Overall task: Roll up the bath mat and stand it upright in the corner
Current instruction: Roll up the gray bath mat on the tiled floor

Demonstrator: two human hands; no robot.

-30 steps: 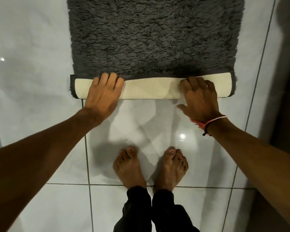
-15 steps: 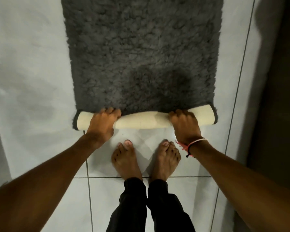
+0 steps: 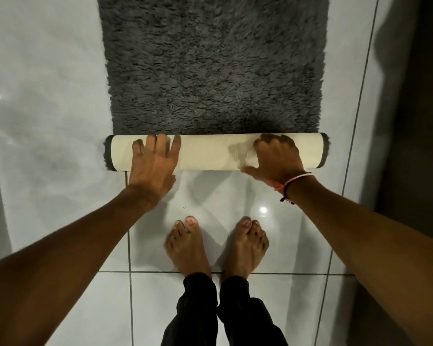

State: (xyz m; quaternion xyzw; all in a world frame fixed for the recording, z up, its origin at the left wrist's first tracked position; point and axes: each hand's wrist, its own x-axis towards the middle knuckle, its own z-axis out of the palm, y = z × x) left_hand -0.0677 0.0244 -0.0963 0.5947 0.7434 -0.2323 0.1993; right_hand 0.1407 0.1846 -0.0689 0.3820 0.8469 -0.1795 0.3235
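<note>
On the white tile floor just ahead of your bare feet, grey bath mat lies partly rolled, cream backing outward. Your left hand & right hand both rest flat on the roll, fingers spread, not gripping. Cord bracelet on right wrist.

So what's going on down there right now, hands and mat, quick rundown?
Left hand and right hand flat on the roll, open. Bath mat partly rolled, most still flat on the floor. Nothing in the way ahead.
</note>
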